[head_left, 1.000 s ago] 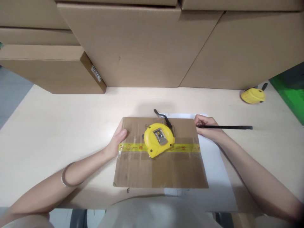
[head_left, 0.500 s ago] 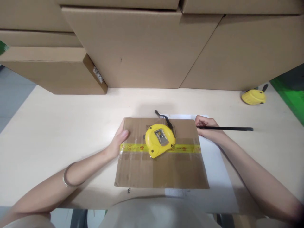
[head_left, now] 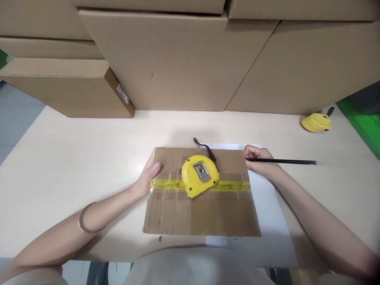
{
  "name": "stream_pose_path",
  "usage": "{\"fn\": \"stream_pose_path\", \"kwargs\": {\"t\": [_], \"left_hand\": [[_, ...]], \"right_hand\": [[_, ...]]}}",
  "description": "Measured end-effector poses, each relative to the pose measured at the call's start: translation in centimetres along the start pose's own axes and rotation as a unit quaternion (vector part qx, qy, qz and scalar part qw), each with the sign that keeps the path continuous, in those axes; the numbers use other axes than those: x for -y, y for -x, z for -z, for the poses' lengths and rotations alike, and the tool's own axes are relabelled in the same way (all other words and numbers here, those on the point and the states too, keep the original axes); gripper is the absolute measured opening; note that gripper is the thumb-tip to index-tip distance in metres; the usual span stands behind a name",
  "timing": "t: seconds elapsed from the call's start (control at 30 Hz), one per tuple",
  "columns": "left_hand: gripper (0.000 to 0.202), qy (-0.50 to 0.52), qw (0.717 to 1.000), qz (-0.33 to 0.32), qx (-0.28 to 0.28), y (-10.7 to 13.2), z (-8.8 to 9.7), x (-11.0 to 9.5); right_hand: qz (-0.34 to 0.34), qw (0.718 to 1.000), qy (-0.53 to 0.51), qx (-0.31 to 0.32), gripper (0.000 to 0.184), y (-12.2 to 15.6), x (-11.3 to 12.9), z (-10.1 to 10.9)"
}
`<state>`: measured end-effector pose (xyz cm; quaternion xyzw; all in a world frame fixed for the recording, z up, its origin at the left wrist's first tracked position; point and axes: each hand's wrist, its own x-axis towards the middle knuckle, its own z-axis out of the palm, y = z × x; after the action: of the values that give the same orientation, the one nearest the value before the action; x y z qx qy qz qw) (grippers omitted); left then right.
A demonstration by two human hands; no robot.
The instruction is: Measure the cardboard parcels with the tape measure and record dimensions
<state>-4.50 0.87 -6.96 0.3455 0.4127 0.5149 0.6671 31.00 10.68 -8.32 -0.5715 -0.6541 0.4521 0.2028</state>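
A small cardboard box point(head_left: 172, 213), sealed with a strip of yellow tape, lies in front of me. My left hand point(head_left: 150, 174) grips its left side, thumb on the top face and the other fingers hidden. On the box rests a yellow tape measure point(head_left: 196, 174) with a black wrist strap. My right hand point(head_left: 257, 156) is beside the box's far right corner, its fingers closed around a long black pencil point(head_left: 285, 161). The pencil's tip is hidden by the box. A white sheet of paper point(head_left: 271, 206) is partly under the box, near my right hand.
Large cardboard boxes point(head_left: 166, 63) are stacked along the table's far side. A flatter carton point(head_left: 68, 93) stands at the back left. Another yellow tape measure point(head_left: 316, 122) lies at the back right. My body is close to the table's point(head_left: 74, 158) front edge.
Almost nothing differs. The pencil's rear end sits very slightly lower; both hands, the box and the tape measure on it stay in place.
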Motion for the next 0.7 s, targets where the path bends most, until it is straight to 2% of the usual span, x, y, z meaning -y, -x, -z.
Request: {"fn": "stream_pose_path", "kwargs": {"t": [0.17, 0.27, 0.47, 0.63, 0.7], "left_hand": [[0.039, 0.0, 1.0, 0.007, -0.003, 0.1, 0.0, 0.0], [0.043, -0.005, 1.0, -0.001, 0.0, 0.0, 0.4, 0.3], [0.048, 0.003, 0.999, -0.046, 0.004, -0.3, 0.9, 1.0], [0.046, -0.029, 0.999, -0.043, 0.008, 0.0, 0.8, 0.6], [0.05, -0.069, 0.994, -0.078, -0.014, 0.1, 0.9, 0.3]], "right_hand": [[0.006, 0.999, 0.03, -0.009, 0.039, -0.2, 0.1, 0.0], [0.004, 0.998, 0.064, 0.01, 0.046, 0.1, 0.2, 0.5], [-0.036, 0.976, 0.211, 0.046, 0.065, 2.0, 0.9, 1.6], [-0.039, 0.943, 0.33, 0.004, 0.056, 3.0, 1.5, 1.0], [-0.046, 0.932, 0.358, -0.024, 0.053, 3.2, 2.4, 1.0]]}}
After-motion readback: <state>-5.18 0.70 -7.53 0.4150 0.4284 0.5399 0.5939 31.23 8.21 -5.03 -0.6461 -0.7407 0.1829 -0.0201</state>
